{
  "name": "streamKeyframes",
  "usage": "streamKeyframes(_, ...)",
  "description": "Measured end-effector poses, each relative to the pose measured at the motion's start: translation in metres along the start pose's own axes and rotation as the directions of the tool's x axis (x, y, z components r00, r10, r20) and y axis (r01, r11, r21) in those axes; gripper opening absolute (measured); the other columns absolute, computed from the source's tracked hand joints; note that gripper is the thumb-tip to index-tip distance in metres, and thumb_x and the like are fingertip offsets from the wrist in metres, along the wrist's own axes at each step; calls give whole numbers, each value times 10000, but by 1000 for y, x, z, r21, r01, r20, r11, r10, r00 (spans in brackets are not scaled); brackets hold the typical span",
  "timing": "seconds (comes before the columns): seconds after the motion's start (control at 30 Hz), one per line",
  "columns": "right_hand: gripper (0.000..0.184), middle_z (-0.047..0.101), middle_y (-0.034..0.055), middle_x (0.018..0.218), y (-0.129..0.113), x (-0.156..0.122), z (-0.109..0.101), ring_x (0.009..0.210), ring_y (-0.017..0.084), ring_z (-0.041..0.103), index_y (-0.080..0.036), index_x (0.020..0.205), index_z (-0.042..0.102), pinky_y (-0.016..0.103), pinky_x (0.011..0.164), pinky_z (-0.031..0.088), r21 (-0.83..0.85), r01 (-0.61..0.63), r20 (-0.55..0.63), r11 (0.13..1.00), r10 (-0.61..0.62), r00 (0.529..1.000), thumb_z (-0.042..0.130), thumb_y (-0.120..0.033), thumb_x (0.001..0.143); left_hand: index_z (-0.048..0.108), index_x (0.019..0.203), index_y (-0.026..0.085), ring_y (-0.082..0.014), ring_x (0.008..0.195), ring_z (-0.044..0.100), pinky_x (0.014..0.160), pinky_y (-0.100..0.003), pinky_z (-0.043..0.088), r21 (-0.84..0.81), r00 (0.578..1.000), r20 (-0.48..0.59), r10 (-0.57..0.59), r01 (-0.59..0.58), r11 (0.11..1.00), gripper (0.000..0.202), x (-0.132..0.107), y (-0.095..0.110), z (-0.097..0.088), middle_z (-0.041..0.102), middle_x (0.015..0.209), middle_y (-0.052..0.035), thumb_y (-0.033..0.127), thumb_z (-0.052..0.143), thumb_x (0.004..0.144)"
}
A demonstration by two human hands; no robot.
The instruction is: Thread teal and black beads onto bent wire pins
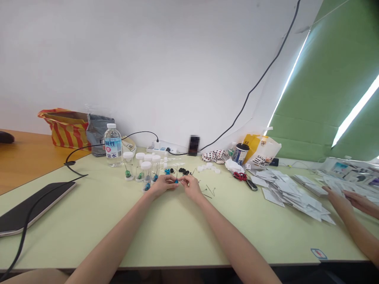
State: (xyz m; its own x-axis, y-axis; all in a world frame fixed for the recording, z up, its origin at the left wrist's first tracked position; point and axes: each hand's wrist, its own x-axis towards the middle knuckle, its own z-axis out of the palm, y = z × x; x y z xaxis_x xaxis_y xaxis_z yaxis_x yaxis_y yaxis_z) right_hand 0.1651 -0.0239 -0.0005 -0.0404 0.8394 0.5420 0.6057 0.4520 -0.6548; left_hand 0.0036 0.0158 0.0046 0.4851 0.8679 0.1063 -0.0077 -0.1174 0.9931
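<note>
Head view: both bare hands meet over the tabletop point(166, 232); clock directions run from this meeting point, with 12 o'clock toward the wall point(166, 79).
Blue piece point(176, 181): between the two sets of fingertips, at about 3 o'clock from the left hand point(162, 185) and at about 10 o'clock from the right hand point(192, 187).
Stem point(177, 172): thin and dark, its long axis close to upright, pointing to 12; it appears to rise from the blue piece, though the join is too small to make out.
Left grip: fingertips closed at the blue piece, seemingly pinching it.
Right grip: thumb and fingers brought together just beside the blue piece; whether they pinch anything cannot be told.
Nearer hand: the left by a little, judging by its fingertips against the blue piece.
Clear tubes point(146, 176): standing at 10 o'clock, nearer the left hand, with green pieces point(127, 173) or blue ones inside.
Second blue piece point(167, 171): lying at 11, beyond the left fingertips.
Black pieces point(184, 171): near, at 1 o'clock.
White caps point(209, 167): at 2.
Loose stems point(209, 192): spread at 3 to 4, lying in mixed directions, nearer the right hand.
</note>
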Motion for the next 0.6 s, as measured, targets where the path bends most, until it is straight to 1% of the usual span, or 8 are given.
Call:
streamKeyframes(0.17,219,564,17,759,-3,-1,-2,643,118,509,-200,821,657,251,665,415,-14,7,14,1000,-7,1000,483,-99,735,627,723,143,-159,678,616,710,-318,498,-6,1000,-27,3,-3,1000,330,-1,1,1,618,733,-12,305,772,475)
streamKeyframes(0.33,217,528,10,712,-6,-2,-2,631,119,491,-199,818,658,247,647,405,-40,9,22,999,-8,1000,482,-101,736,608,684,136,-157,666,613,701,-319,504,-5,999,-48,5,-5,1000,331,-1,0,2,604,702,-8,309,777,457)
streamKeyframes(0.43,213,514,9,703,-6,-2,-1,626,117,483,-195,816,657,241,633,400,-43,12,24,999,-11,1000,482,-103,737,587,656,140,-147,640,604,682,-316,510,-7,998,-57,1,-2,1000,335,-1,0,3,573,650,16,315,781,446)
streamKeyframes(0.6,219,513,10,710,-3,-2,0,626,120,479,-198,811,654,247,640,398,-67,21,31,998,-18,999,476,-95,736,583,667,143,-140,591,589,653,-320,518,6,998,-61,-5,5,1000,370,-2,4,5,500,567,51,333,789,426)
